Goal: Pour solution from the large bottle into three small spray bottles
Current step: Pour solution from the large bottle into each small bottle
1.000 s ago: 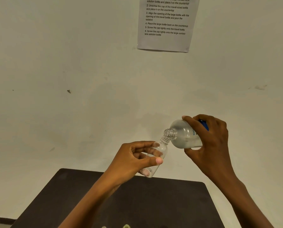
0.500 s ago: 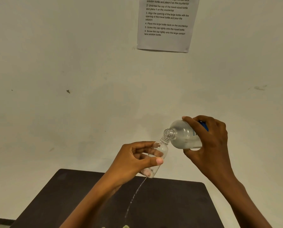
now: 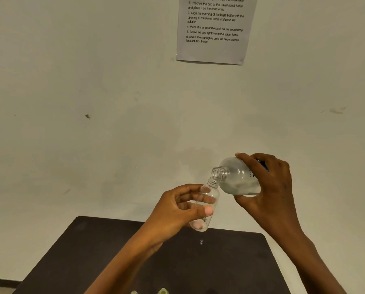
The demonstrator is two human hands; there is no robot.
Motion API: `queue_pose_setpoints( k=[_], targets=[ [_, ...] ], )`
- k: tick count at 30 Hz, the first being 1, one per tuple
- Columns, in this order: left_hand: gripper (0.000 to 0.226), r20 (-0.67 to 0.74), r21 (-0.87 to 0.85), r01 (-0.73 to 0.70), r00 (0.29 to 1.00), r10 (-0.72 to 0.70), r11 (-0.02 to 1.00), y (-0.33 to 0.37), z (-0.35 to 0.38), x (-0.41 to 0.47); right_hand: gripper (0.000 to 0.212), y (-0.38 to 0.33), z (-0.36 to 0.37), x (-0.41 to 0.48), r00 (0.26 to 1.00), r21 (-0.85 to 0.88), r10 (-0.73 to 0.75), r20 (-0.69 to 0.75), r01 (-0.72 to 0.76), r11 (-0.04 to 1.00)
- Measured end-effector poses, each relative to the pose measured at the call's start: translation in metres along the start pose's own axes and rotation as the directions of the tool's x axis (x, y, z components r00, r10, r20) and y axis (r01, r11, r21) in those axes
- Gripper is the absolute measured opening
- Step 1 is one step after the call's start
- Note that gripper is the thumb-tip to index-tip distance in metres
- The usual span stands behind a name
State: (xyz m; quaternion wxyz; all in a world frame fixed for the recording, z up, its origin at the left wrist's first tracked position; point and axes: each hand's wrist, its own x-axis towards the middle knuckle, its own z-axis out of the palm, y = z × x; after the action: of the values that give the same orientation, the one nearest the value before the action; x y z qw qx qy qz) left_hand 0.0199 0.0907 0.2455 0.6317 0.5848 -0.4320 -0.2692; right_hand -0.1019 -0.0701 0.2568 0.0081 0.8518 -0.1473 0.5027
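My left hand held the small bottle over the far edge of the table. To its right, my right hand held the large bottle tipped leftward, its mouth just above the small bottle's neck. Drops hung below the small bottle. A sheet was on the wall behind, above both hands.

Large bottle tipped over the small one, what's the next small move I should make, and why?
Probably ease the large bottle back slightly with the right hand and centre its mouth over the neck of the small bottle in the left hand. Drops hang below it over the dark table, so some solution seems to miss the opening.
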Motion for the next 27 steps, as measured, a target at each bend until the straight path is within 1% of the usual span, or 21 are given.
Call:
queue_pose_setpoints(
  k=[12, 27],
  targets=[
    [0.033, 0.003, 0.018, 0.023, 1.000, -0.023, 1.000, -0.0036, 0.0002, 0.0012, 0.085, -0.0009, -0.0020, -0.0001, 1.000, 0.029, 0.005, 0.000, -0.005, 1.000],
    [0.032, 0.015, 0.014, -0.013, 1.000, 0.012, 1.000, -0.0012, -0.0022, -0.0013, 0.085, -0.0003, -0.0032, -0.0002, 0.999, -0.025, -0.033, -0.008, 0.033, 0.999]
  ],
)
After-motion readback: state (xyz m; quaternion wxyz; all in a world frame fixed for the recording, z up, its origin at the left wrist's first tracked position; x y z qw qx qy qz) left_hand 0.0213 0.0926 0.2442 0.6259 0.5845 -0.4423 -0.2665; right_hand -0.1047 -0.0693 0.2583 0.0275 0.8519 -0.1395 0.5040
